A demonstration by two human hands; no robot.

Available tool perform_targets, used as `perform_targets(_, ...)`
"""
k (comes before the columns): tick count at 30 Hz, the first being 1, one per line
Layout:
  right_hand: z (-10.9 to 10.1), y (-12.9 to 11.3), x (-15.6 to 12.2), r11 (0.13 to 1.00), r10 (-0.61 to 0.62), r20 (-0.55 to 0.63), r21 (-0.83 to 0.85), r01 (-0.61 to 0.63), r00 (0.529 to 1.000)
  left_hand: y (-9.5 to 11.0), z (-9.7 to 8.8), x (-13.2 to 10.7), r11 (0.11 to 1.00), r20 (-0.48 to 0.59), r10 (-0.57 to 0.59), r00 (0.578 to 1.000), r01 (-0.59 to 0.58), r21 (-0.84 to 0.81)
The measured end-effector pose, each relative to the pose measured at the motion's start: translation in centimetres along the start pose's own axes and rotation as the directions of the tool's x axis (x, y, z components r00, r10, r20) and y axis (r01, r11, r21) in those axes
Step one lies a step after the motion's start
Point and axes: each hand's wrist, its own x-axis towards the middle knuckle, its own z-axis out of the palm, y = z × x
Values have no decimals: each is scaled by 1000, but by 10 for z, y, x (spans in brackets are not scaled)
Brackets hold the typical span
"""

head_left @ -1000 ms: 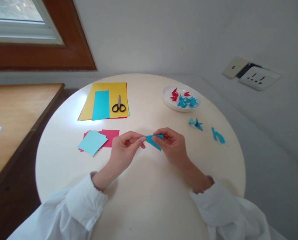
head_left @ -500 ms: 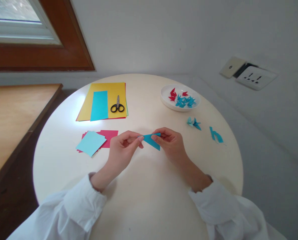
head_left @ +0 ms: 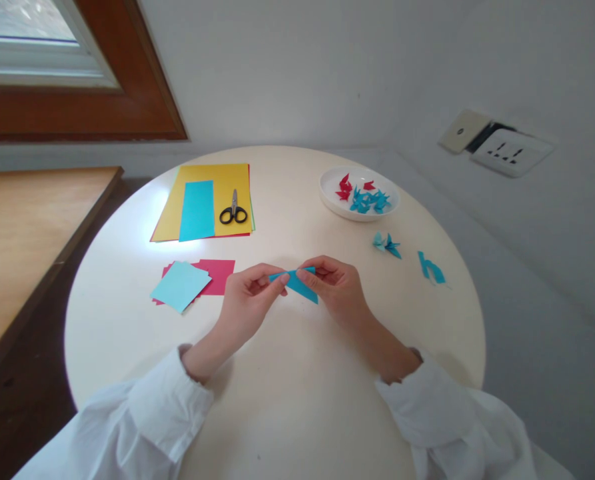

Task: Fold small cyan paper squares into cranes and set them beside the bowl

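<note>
Near the middle of the round table (head_left: 277, 400), the left hand (head_left: 244, 297) and right hand (head_left: 340, 290) both pinch the folded blue paper (head_left: 300, 286). Paper squares (head_left: 180, 287) lie at nine o'clock, blue scraps (head_left: 431, 268) at three. Beyond, scissors (head_left: 234, 203) rest on yellow paper (head_left: 227, 177) at eleven, and a white dish (head_left: 330, 191) of folded pieces (head_left: 370, 201) stands at one.

No texts, labels, brands, numbers or signs can be read here
</note>
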Motion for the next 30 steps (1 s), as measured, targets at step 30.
perform_targets(30, -3, 7, 1, 988, -86, 6, -130, 86, 996, -1, 1, 1, 999, -39, -26, 999, 27, 26)
